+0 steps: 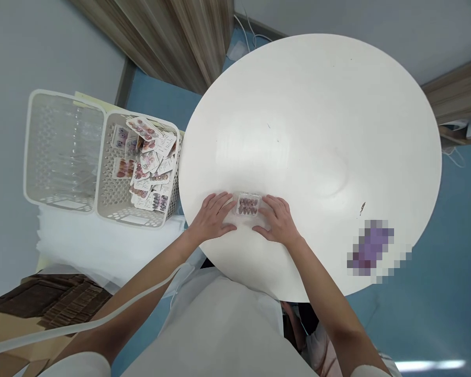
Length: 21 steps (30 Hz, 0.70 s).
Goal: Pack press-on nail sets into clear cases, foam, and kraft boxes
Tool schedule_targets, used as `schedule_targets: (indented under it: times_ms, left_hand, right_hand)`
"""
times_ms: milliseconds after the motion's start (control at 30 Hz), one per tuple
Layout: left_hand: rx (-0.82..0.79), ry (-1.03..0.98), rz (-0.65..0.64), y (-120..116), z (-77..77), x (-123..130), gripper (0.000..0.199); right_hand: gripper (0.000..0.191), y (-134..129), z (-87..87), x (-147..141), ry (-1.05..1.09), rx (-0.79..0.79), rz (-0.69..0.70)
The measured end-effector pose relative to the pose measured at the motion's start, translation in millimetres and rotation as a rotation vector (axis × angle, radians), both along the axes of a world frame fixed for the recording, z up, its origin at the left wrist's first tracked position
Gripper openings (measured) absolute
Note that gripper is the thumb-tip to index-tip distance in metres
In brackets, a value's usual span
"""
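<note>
A small clear plastic case of press-on nails [248,204] lies flat on the table near its front edge. The nails inside sit in two rows and look pinkish-brown. My left hand [214,219] rests at the left side of the case, fingers apart, with fingertips at its edge. On the opposite side my right hand [278,220] lies palm down, its fingers also spread and the tips at the case's right edge. Both thumbs point inward below the case, touching neither it nor each other.
The round white table [317,104] fills the middle. To its left stand a white basket [137,222] of carded nail sets and another basket [31,152] of clear plastic cases. A blurred purple item [371,248] lies at the right. An open cardboard box [8,330] is at lower left.
</note>
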<state>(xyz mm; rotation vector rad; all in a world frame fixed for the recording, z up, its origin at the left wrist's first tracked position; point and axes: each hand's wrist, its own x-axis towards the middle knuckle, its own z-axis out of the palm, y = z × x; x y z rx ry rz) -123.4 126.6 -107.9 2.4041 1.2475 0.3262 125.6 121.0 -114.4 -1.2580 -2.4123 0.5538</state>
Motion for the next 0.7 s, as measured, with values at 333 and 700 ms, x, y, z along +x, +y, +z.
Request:
schedule_targets:
  times_ms: [333, 700]
  left_hand:
    - [0.059, -0.075, -0.065, -3, -12.2, -13, 0.019]
    - [0.012, -0.113, -0.094, 12, -4.7, -17, 0.011]
  right_hand:
    - [0.014, -12, -6.7, 11, -0.062, -0.002, 0.072]
    - [0.005, -17, -2.8, 2, -0.057, 0.038, -0.010]
